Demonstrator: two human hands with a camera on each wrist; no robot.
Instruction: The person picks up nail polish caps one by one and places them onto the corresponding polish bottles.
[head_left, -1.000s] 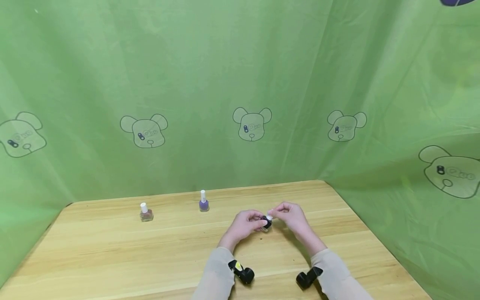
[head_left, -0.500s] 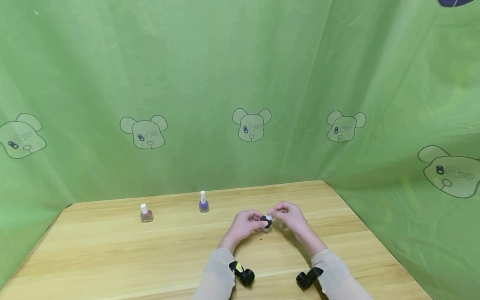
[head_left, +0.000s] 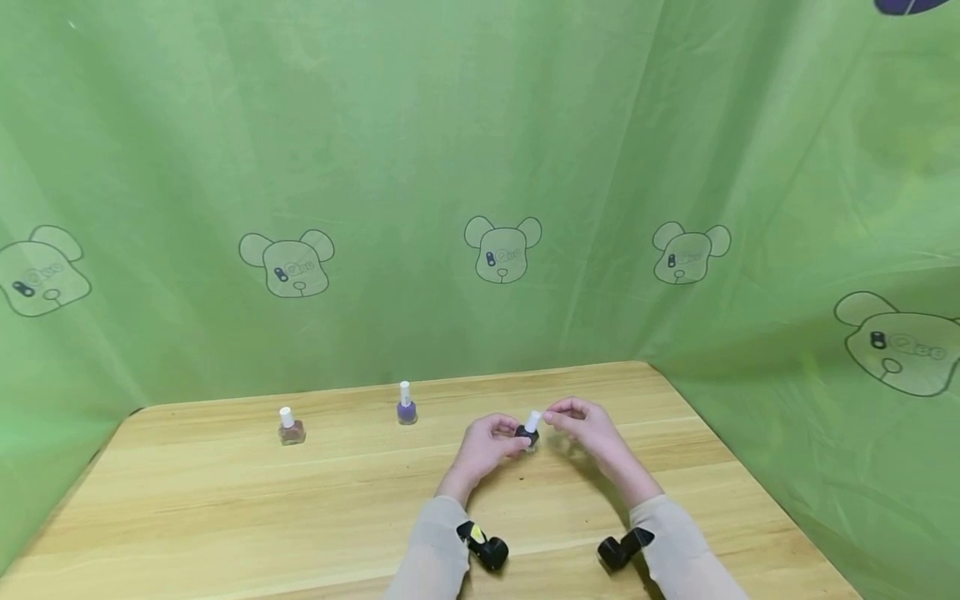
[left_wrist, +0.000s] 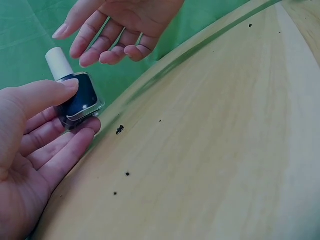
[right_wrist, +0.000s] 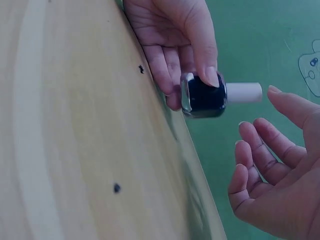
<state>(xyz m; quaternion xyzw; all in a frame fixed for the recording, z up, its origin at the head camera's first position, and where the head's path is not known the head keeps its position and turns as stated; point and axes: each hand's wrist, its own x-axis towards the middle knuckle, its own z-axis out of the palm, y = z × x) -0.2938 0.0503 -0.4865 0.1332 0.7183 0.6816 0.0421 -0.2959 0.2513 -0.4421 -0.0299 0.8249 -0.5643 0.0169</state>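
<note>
My left hand grips a dark nail polish bottle between thumb and fingers. Its white cap is on the bottle, which leans a little to the right in the head view. Just right of the cap is my right hand. A narrow gap separates its thumb from the cap's end in the right wrist view, and its loosely bent fingers hold nothing. Farther left on the table stand a purple nail polish bottle and a brownish-pink one, both with white caps and upright.
The wooden table has a few small dark specks on its surface. A green curtain with bear-head prints hangs behind and along the sides. Each sleeve carries a black wrist camera, the left one and the right one.
My right hand has let go of the white cap and drawn slightly away to the right. The dark bottle has been raised a little and tipped more upright in my left hand.
</note>
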